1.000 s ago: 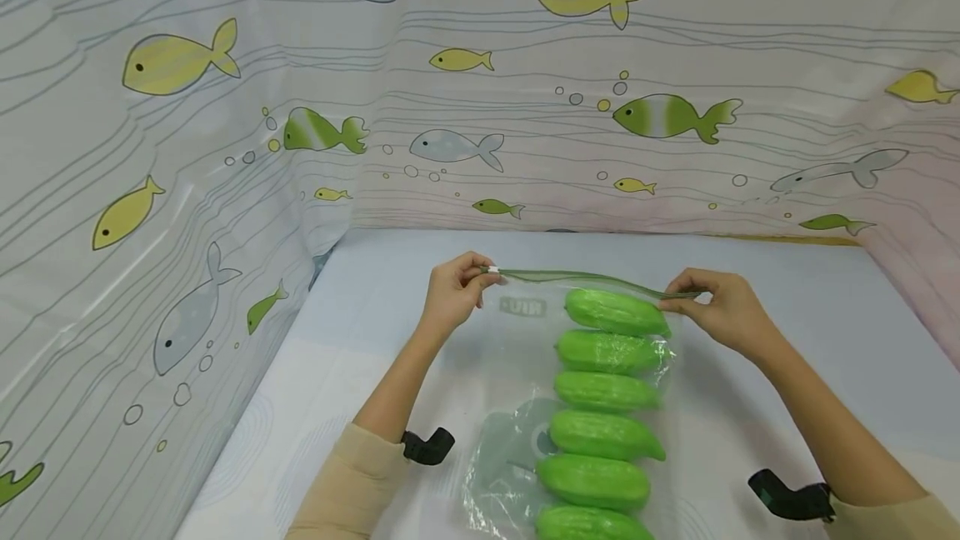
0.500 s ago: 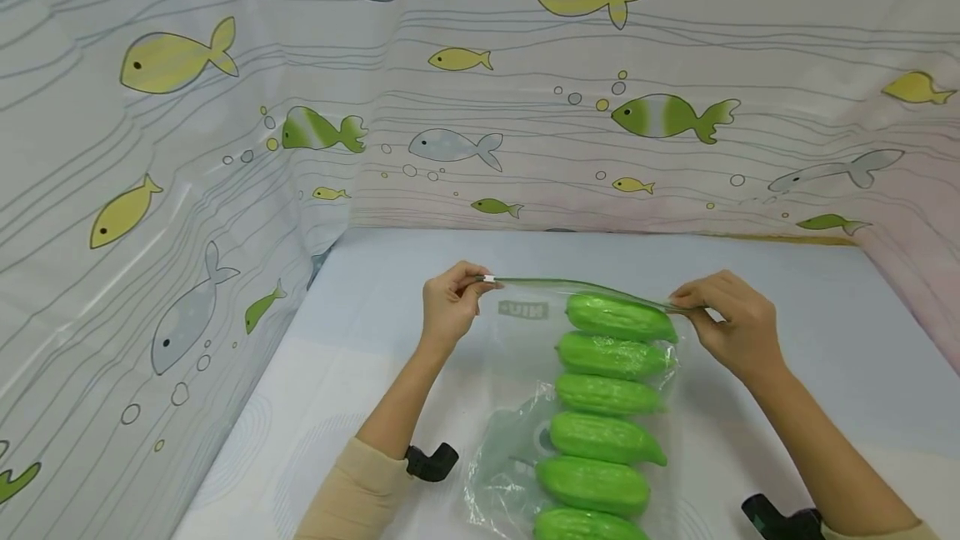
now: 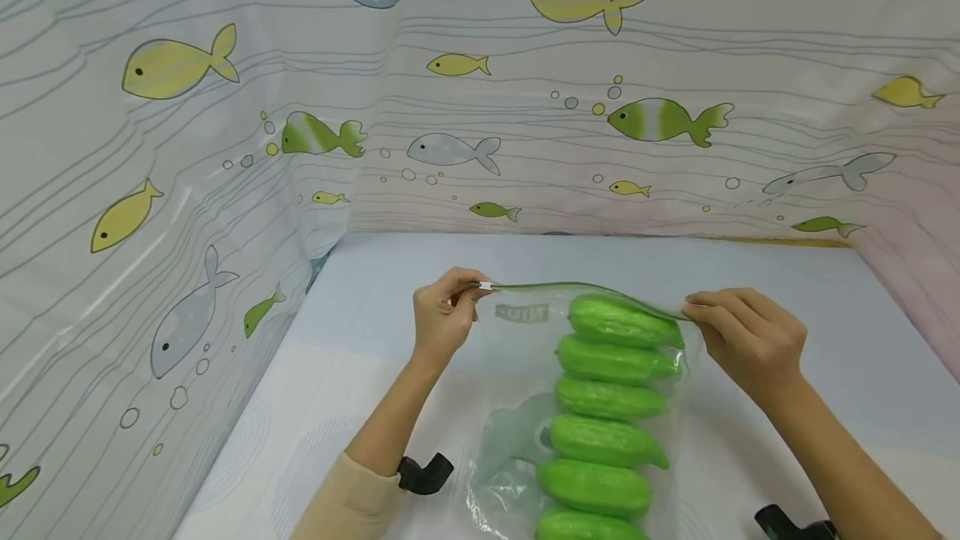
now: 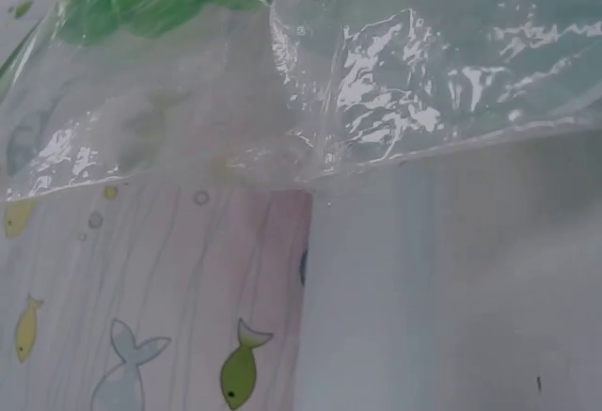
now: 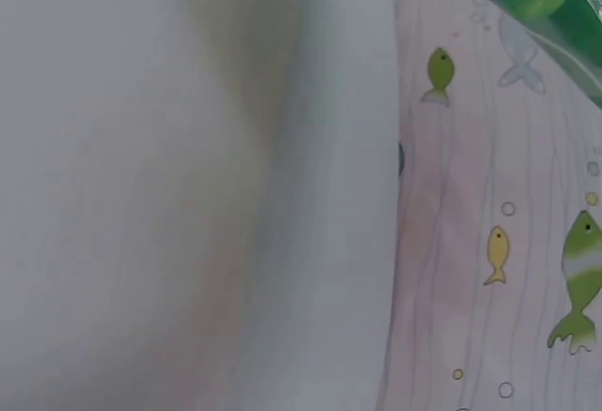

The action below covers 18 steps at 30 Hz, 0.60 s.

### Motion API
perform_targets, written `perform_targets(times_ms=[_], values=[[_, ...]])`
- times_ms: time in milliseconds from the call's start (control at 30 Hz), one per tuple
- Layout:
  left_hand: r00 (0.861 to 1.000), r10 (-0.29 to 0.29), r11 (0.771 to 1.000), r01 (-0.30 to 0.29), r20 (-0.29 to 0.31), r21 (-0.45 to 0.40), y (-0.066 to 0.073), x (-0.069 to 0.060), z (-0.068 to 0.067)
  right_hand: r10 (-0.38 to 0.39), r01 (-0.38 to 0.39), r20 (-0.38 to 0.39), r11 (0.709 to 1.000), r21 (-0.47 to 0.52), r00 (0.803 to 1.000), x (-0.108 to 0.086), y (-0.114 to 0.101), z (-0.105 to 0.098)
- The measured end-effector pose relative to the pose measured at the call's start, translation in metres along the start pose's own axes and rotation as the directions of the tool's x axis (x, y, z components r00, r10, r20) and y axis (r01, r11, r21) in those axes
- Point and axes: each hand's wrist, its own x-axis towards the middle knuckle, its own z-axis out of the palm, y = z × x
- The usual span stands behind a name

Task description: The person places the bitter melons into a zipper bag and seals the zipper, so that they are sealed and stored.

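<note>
A clear slider zip bag (image 3: 510, 365) with a green top strip holds several plump green cucumber-like vegetables (image 3: 624, 321), stacked in a column along its right side. With thumb and fingers, my left hand (image 3: 441, 315) pinches the left end of the strip, right at the white slider (image 3: 486, 285). The strip's right end is pinched by my right hand (image 3: 753, 344). Between the hands the strip is stretched, sloping down to the right. Crinkled plastic bag (image 4: 395, 82) fills the upper left wrist view; a bag corner (image 5: 564, 25) shows in the right wrist view. Neither wrist view shows a hand.
A pale table (image 3: 360, 298) lies under the bag. Behind it and along the left hangs a fish-printed sheet (image 3: 465, 107). Black wrist cameras sit at the left cuff (image 3: 426, 473) and near the right forearm (image 3: 791, 523).
My right hand has moved right and down, its grip now at the strip's end. The left hand has shifted slightly left and down, with the bag's top edge following.
</note>
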Motion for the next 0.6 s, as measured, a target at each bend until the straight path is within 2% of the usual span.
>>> perform_targets(times_ms=[100,200,367,600], values=[[0.994,0.11,0.994,-0.11,-0.018,0.005,0.01,0.006,-0.003,-0.019,0.019,-0.03,1.0,-0.01,0.999,0.011,-0.003,-0.002],[0.987,0.159,0.987,-0.159,-0.029,-0.001,0.017,0.015,-0.004,-0.016,0.015,-0.051,1.0,-0.007,0.999,0.024,-0.006,-0.003],[0.987,0.152,0.988,-0.152,-0.047,-0.004,0.022,0.029,-0.005,0.017,-0.017,-0.053,1.0,-0.007,0.998,0.042,-0.006,-0.002],[0.989,0.125,0.992,-0.125,-0.085,0.012,0.022,0.051,-0.002,0.046,-0.048,-0.028,0.998,-0.048,0.999,0.053,0.007,0.002]])
